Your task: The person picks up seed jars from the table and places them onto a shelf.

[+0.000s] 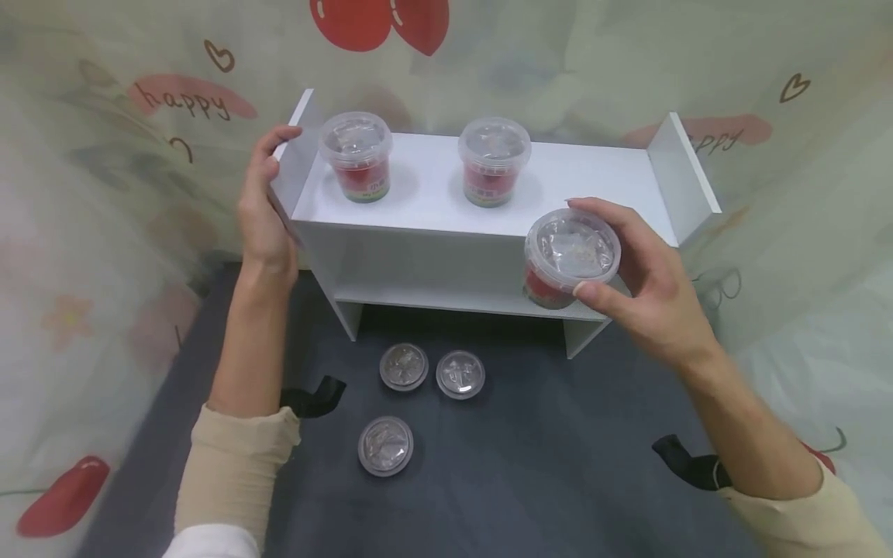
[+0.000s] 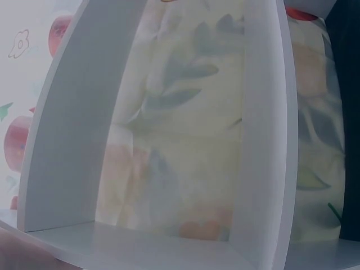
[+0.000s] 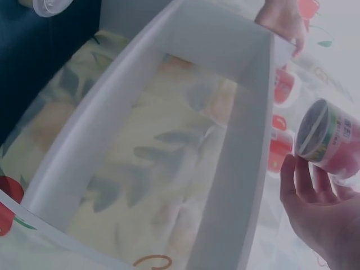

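In the head view my right hand [image 1: 652,291] grips a lidded clear cup [image 1: 572,246] with red contents, held before the front edge of the white shelf's top [image 1: 425,182]. The right wrist view has this cup [image 3: 332,138] tilted, its base showing, with fingers of the right hand [image 3: 320,208] around it. My left hand [image 1: 265,201] holds the upright left side panel [image 1: 296,159] of the shelf. On the top board stand two similar cups, one at the left [image 1: 357,159] and one near the middle [image 1: 494,163].
Three lidded cups stand on the dark surface [image 1: 530,449] below the shelf: one at left [image 1: 404,366], one at right [image 1: 460,374] and one nearer [image 1: 386,446]. The shelf's right side panel [image 1: 684,178] rises beyond my right hand. Printed cloth hangs behind.
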`<state>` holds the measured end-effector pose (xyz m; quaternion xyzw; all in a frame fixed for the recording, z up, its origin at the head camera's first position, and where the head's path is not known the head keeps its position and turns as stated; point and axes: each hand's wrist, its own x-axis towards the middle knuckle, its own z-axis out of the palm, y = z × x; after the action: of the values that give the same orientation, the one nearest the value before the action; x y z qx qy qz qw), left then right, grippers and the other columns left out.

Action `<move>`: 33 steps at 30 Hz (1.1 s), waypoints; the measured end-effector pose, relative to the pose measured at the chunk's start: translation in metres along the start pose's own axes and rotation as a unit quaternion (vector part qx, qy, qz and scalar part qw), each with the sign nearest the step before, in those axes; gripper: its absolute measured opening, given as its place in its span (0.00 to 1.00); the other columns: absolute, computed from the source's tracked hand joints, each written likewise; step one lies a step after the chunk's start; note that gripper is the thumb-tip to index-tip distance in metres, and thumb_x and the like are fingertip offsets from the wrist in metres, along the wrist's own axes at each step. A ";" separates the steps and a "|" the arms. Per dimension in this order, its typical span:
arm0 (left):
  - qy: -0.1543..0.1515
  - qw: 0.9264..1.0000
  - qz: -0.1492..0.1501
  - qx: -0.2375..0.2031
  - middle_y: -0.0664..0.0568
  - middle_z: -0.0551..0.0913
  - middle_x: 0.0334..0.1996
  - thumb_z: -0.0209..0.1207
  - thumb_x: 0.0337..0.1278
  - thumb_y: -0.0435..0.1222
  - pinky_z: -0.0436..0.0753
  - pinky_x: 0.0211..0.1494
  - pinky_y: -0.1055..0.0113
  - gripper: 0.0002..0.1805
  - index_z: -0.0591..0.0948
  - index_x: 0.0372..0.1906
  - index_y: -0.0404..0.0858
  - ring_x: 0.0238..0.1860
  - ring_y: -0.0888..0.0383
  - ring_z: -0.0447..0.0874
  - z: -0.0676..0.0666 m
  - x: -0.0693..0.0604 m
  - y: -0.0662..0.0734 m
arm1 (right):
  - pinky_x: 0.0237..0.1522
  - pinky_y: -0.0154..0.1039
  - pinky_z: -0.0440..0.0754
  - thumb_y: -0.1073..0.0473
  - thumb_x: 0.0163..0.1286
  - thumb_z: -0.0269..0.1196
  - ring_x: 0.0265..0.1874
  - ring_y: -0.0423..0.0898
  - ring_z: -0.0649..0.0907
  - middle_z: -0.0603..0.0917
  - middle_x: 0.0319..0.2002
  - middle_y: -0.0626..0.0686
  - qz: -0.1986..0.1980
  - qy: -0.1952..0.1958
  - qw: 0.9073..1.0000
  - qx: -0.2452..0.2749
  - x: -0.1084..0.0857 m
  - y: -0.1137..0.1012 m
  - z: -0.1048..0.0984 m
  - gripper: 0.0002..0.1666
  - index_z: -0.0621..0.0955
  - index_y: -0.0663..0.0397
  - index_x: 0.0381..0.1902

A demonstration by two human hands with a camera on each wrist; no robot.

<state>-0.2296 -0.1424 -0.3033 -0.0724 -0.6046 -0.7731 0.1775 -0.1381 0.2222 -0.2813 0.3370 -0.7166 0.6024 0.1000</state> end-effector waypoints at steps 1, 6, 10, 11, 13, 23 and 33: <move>0.000 1.000 0.000 0.001 0.51 0.67 0.65 0.37 0.67 0.41 0.62 0.64 0.58 0.22 0.76 0.58 0.48 0.65 0.53 0.64 0.000 0.000 0.000 | 0.60 0.35 0.72 0.66 0.62 0.70 0.55 0.55 0.73 0.75 0.60 0.63 0.003 0.002 1.000 -0.001 0.002 -0.001 -0.001 0.38 0.70 0.64 0.68; 0.000 1.000 0.004 0.004 0.52 0.68 0.64 0.37 0.68 0.41 0.62 0.64 0.60 0.22 0.76 0.58 0.48 0.65 0.53 0.64 -0.001 0.001 0.000 | 0.60 0.34 0.72 0.66 0.62 0.69 0.55 0.55 0.73 0.74 0.59 0.64 0.011 0.012 1.000 -0.003 0.012 -0.002 -0.005 0.37 0.71 0.61 0.68; 0.002 1.000 0.005 0.005 0.53 0.68 0.64 0.37 0.68 0.41 0.62 0.64 0.60 0.22 0.76 0.58 0.48 0.65 0.54 0.64 -0.001 0.001 0.000 | 0.59 0.33 0.73 0.67 0.62 0.69 0.54 0.54 0.74 0.75 0.59 0.62 0.015 0.010 1.000 -0.026 0.021 0.000 -0.008 0.36 0.72 0.59 0.68; 0.002 1.000 0.006 0.004 0.53 0.68 0.64 0.36 0.68 0.41 0.62 0.64 0.60 0.22 0.77 0.58 0.48 0.65 0.54 0.64 -0.001 0.001 -0.001 | 0.59 0.33 0.73 0.67 0.62 0.69 0.54 0.54 0.74 0.75 0.59 0.62 0.015 0.009 0.999 -0.030 0.022 0.001 -0.009 0.36 0.72 0.59 0.68; 0.003 1.000 0.005 0.004 0.53 0.68 0.64 0.36 0.68 0.41 0.63 0.64 0.60 0.22 0.77 0.58 0.48 0.64 0.54 0.64 0.000 0.001 -0.001 | 0.59 0.33 0.73 0.69 0.62 0.68 0.54 0.54 0.74 0.75 0.59 0.61 0.019 0.007 0.999 -0.031 0.026 0.003 -0.010 0.35 0.73 0.58 0.67; 0.012 1.000 0.011 -0.026 0.48 0.70 0.62 0.37 0.65 0.38 0.67 0.59 0.64 0.23 0.78 0.56 0.45 0.62 0.51 0.67 0.001 0.001 -0.002 | 0.54 0.33 0.75 0.72 0.63 0.65 0.52 0.53 0.75 0.76 0.57 0.62 0.057 0.044 0.996 0.043 0.037 0.010 -0.019 0.32 0.74 0.59 0.66; 0.010 1.000 0.014 -0.018 0.49 0.69 0.62 0.37 0.65 0.38 0.66 0.60 0.64 0.23 0.78 0.57 0.46 0.62 0.52 0.66 0.000 0.001 -0.002 | 0.50 0.29 0.76 0.69 0.62 0.68 0.53 0.50 0.79 0.79 0.55 0.57 0.146 0.096 0.984 0.020 0.044 0.009 -0.025 0.34 0.73 0.53 0.66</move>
<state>-0.2310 -0.1417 -0.3048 -0.0761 -0.5879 -0.7817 0.1936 -0.1828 0.2299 -0.2578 0.1717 -0.7330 0.6542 0.0722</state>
